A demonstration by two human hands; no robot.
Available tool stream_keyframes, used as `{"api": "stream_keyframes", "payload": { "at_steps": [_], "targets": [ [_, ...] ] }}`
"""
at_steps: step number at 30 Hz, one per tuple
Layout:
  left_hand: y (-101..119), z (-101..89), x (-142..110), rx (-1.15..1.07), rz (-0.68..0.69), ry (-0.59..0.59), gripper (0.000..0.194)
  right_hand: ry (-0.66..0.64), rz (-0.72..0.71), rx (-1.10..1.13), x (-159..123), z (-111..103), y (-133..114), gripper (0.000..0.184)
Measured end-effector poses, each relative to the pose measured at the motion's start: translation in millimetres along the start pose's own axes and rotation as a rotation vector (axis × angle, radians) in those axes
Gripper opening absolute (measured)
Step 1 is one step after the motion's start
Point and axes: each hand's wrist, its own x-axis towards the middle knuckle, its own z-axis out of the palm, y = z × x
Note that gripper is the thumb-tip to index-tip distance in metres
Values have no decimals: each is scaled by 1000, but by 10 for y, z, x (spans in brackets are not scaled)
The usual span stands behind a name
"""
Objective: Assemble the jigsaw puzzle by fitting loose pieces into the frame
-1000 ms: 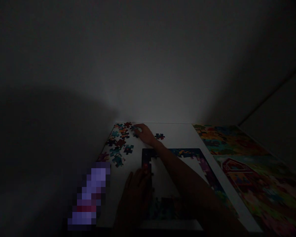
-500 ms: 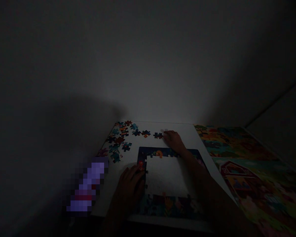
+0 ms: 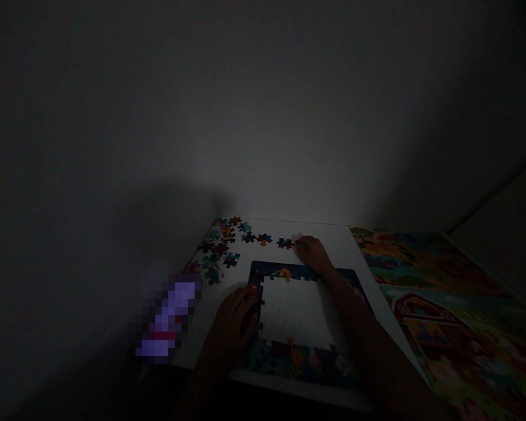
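The jigsaw frame [image 3: 272, 351] lies on the white tabletop with its dark, colourful border joined round a bare white middle. My left hand [image 3: 234, 313] rests over its left side, fingers stretched out and apart. Beyond the top edge, my right hand [image 3: 312, 252] is closed, its fingertips at the right end of a dark jigsaw piece [image 3: 285, 243]. Dim light blurs the fingers, and the right forearm covers part of the frame's right side. More loose pieces [image 3: 231, 259] lie in a scattered group at the upper left.
At the right lie two bright pictures, one with a red barn [image 3: 425, 310] and another [image 3: 403, 251] behind it. A pixelated purple object [image 3: 170, 316] stands by the table's left edge. A pale wall [image 3: 272, 128] rises behind the table.
The view has shifted slightly, so the tabletop and its things sit a little further right. Both hands keep nearly the same places, the right still at the dark jigsaw piece.
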Motion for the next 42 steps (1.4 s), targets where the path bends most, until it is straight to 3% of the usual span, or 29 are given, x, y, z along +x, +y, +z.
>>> {"api": "stream_keyframes", "payload": {
  "at_steps": [8, 15, 24, 34, 38, 42],
  "targets": [
    [-8, -36, 20, -59, -13, -8, 35, 7, 7, 69, 18, 31, 61, 27],
    [-8, -50, 47, -212, -147, 62, 34, 20, 34, 90, 23, 38, 80, 30],
    [-37, 77, 5, -42, -56, 121, 39, 53, 18, 115, 18, 38, 58, 30],
    [-120, 137, -14, 77, -13, 10, 43, 46, 72, 132, 25, 18, 37, 32],
    [-178, 160, -46, 153, 50, -4, 48, 17, 187, 115, 140, -13, 10, 30],
    [-149, 121, -48, 172, 61, -20, 52, -69, 214, 112, 418, 44, -221, 33]
  ]
}}
